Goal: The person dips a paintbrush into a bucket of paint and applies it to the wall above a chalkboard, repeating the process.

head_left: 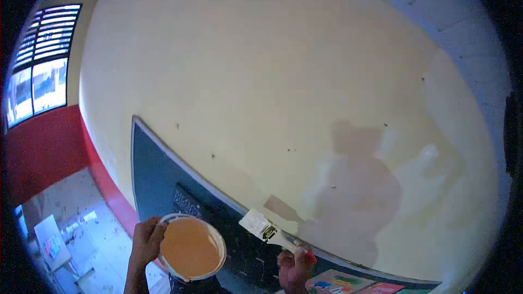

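My left hand (146, 241) grips the rim of a round white bucket (222, 244), its fingers wrapped over the left edge. Inside the bucket is orange-tan paint (189, 247). My right hand (296, 267) is closed round the handle of a paintbrush (271, 232) with pale bristles pointing up and left. The brush overlaps the upper frame of a dark green chalkboard (155, 160) in this view. Behind it rises a cream-yellow wall (245, 87), where a shadow of the brush falls just above the bristles.
A barred window (49, 57) is at the far left above a red lower wall (46, 144). The tiled floor (101, 237) lies well below, with a white desk (53, 242) on it. Colourful posters (338, 282) show at the bottom right. Pale ceiling panels (436, 0) border the wall.
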Available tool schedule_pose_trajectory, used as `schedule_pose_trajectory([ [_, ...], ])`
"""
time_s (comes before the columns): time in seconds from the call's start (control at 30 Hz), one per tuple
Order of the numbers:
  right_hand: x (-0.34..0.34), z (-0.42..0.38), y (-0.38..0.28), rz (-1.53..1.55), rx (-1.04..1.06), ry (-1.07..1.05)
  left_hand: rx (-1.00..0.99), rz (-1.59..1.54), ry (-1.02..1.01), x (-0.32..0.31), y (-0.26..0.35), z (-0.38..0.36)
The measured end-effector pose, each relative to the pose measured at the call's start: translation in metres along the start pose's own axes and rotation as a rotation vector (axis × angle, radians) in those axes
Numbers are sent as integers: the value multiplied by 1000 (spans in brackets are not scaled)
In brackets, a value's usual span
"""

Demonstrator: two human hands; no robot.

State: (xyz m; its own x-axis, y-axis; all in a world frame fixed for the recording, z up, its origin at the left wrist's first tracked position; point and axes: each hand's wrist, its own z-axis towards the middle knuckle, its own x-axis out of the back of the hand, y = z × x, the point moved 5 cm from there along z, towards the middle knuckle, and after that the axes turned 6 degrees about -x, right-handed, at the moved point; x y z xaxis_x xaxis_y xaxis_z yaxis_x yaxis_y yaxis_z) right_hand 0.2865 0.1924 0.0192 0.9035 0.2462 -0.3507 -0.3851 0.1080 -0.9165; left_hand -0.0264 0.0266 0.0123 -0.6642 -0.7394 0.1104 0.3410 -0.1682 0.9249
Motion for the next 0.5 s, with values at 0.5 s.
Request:
schedule_pose_trajectory([
  [0.5, -22, -6, 43, 539, -499, -146, 172, -125, -43, -6, -13, 0],
])
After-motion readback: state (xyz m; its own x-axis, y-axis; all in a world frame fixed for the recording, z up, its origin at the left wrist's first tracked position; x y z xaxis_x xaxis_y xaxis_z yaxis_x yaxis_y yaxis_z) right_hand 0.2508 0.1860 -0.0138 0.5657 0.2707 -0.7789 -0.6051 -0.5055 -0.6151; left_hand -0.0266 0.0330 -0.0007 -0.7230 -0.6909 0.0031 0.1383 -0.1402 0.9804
